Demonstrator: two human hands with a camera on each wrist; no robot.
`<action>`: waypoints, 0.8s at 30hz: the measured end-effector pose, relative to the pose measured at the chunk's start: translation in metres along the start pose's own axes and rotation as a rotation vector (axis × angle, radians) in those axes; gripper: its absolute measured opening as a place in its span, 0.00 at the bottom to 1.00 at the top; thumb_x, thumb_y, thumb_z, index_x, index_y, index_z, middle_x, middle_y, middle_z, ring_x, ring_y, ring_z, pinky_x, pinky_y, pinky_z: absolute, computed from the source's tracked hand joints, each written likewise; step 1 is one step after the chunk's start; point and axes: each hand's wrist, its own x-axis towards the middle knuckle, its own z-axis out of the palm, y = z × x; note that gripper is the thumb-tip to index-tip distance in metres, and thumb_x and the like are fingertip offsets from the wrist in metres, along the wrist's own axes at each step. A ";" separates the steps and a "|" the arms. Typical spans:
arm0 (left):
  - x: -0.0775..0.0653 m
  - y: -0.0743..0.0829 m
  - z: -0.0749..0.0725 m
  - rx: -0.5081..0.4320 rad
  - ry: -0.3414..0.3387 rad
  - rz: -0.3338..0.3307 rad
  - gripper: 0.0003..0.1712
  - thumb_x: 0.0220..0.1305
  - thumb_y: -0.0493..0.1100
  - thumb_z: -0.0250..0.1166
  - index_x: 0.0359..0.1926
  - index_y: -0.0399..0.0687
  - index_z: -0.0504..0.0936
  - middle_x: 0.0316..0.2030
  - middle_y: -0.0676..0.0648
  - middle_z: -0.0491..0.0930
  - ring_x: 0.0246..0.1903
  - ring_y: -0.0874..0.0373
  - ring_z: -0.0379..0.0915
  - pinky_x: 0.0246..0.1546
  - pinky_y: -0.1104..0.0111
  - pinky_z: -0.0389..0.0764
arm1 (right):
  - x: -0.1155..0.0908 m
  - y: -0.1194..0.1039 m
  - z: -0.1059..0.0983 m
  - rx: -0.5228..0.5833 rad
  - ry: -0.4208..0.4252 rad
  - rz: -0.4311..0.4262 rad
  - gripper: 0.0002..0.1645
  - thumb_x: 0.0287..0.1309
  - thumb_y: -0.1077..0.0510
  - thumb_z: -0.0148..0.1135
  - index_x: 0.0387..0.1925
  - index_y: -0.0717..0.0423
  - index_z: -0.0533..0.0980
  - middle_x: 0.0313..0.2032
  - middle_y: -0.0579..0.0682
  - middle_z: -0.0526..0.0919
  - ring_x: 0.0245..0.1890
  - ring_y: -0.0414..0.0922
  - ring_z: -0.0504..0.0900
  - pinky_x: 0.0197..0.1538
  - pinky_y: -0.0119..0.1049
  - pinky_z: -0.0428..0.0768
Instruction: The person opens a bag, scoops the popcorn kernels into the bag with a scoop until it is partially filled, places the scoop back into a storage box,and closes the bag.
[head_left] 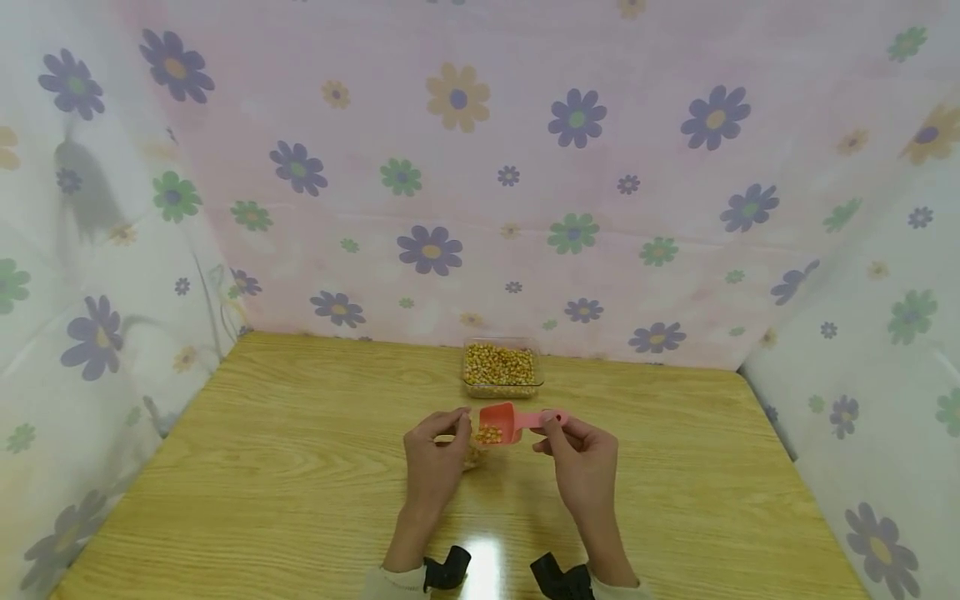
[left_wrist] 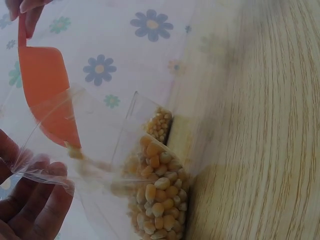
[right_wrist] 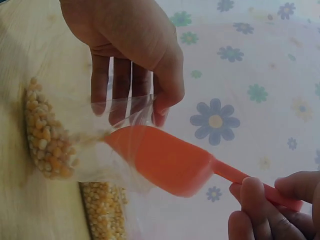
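Observation:
My left hand (head_left: 435,458) pinches the rim of a clear plastic bag (right_wrist: 90,155) and holds its mouth open. Corn kernels (left_wrist: 160,200) fill the bottom of the bag, which stands on the table. In my right hand (head_left: 588,467) is the handle of a red scoop (right_wrist: 170,160), gripped between thumb and fingers. The scoop's front edge is inside the bag's mouth, tilted down, and kernels run off its lip in the left wrist view. Some kernels (head_left: 490,435) are still in the scoop in the head view.
A clear rectangular container (head_left: 502,392) of corn kernels stands behind the hands, near the back edge of the wooden table (head_left: 315,442). Flower-patterned cloth (head_left: 510,200) hangs behind the table and along both sides.

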 end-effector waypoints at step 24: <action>0.001 -0.023 0.000 0.011 0.013 0.019 0.09 0.66 0.30 0.66 0.42 0.40 0.92 0.31 0.43 0.88 0.31 0.54 0.83 0.25 0.75 0.82 | -0.014 -0.024 0.000 -0.104 -0.053 -0.094 0.13 0.68 0.59 0.66 0.41 0.66 0.87 0.34 0.60 0.90 0.24 0.39 0.86 0.31 0.31 0.83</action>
